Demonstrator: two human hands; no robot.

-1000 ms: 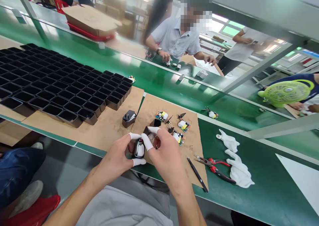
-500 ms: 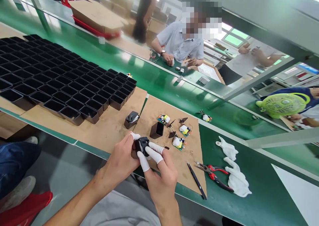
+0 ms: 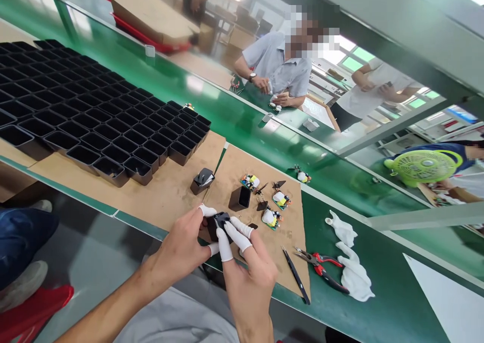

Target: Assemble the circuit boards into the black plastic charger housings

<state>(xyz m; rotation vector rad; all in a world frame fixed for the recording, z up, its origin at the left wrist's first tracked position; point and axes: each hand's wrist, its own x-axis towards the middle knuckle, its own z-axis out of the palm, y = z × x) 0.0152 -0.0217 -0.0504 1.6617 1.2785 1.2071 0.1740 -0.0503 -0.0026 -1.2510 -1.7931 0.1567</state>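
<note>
My left hand (image 3: 183, 239), with white covers on its fingertips, grips the sides of a black power adapter case (image 3: 215, 228) at the table's front edge. My right hand (image 3: 249, 265), its fingertips also covered in white, is closed on the black cover at the top of that case. Fingers partly hide the seam between cover and case. Just beyond stands an empty black case (image 3: 239, 198), and to its left is another adapter (image 3: 202, 180) with its cover tilted. Circuit boards (image 3: 281, 199) with white and yellow parts lie to the right on brown cardboard.
Rows of black cases (image 3: 83, 126) fill the left side. Tweezers (image 3: 295, 275), red-handled pliers (image 3: 321, 270) and white crumpled pieces (image 3: 355, 275) lie at right. Across the green conveyor (image 3: 174, 98) a co-worker (image 3: 282, 65) handles small parts. A green fan (image 3: 425, 167) stands at far right.
A second ago the case's open end showed white contents; now a black cover sits over it under my right fingers. The empty case beyond has come into fuller view.
</note>
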